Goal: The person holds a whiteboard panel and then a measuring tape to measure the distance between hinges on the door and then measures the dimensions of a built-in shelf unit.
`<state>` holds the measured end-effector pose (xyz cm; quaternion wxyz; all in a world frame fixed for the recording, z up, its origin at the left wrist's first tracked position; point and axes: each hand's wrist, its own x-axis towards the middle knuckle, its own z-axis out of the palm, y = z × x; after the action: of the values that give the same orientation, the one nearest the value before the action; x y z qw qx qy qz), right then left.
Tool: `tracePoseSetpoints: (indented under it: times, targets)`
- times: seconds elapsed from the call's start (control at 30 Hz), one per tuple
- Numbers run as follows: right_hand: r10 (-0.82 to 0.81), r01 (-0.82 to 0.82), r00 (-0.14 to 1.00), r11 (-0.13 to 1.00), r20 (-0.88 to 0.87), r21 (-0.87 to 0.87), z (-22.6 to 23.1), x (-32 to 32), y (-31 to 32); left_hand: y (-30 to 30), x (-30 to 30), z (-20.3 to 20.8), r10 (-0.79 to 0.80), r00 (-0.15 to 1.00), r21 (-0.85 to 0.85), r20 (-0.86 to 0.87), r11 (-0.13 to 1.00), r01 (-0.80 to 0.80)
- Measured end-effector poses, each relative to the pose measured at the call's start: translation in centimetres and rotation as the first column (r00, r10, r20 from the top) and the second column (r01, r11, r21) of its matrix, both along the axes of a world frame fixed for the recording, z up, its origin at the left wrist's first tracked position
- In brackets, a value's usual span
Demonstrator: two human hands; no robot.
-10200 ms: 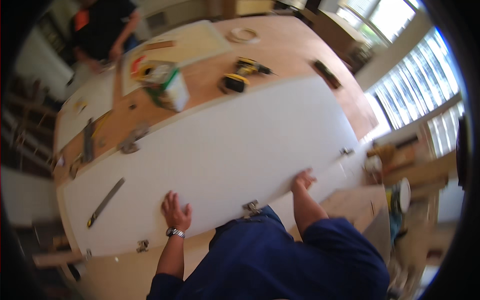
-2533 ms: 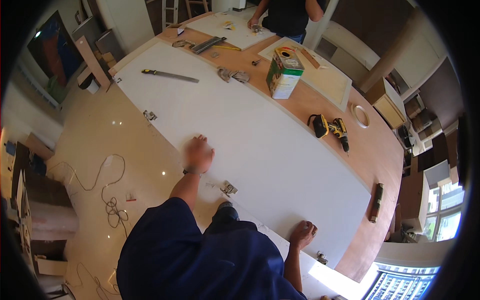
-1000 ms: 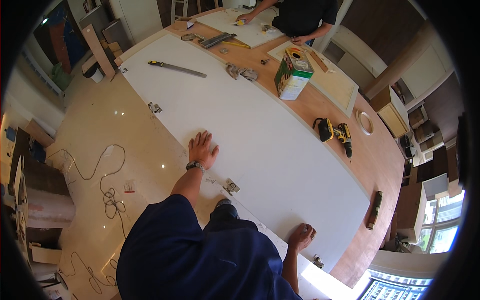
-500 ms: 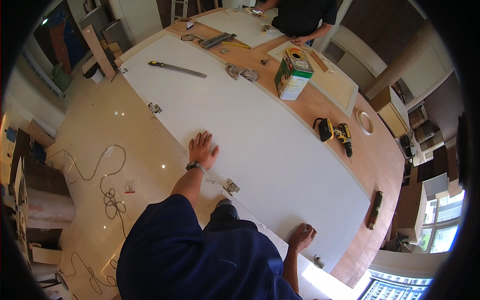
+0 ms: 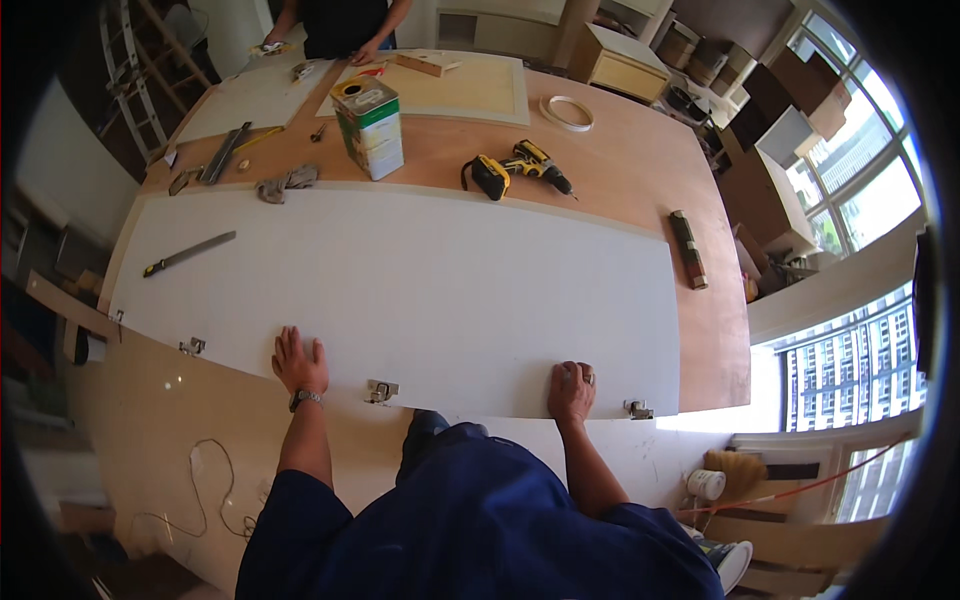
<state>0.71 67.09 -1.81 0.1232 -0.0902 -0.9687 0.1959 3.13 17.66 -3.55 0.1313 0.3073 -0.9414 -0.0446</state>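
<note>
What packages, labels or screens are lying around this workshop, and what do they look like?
Rectangular metal can: far side of the workbench, beyond the white panel; green and white label, round cap on top.
White tub: on the floor at right; small, round, label too small to make out.
No screens.

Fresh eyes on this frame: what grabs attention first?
The long white panel covering most of the wooden workbench, with the left hand and right hand flat on its near edge between small metal hinges. Behind it, a green-and-white tin can and a yellow-black cordless drill stand out.
</note>
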Motion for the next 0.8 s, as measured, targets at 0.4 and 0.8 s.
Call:
tracePoseSetpoints:
  times: [0.4, 0.8]
  targets:
    - [0.027, -0.026, 0.999, 0.999, 0.04, -0.032, 1.3, 0.7, -1.3, -0.7, 0.8, -0.2, 0.006, 0.999, -0.02, -0.032, 1.0, -0.006]
    - [-0.043, 0.045, 0.997, 0.998, 0.063, -0.038, 1.2, 0.4, -1.6, -0.6, 1.0, 0.2, -0.007, 0.99, 0.023, -0.141, 1.0, 0.01]
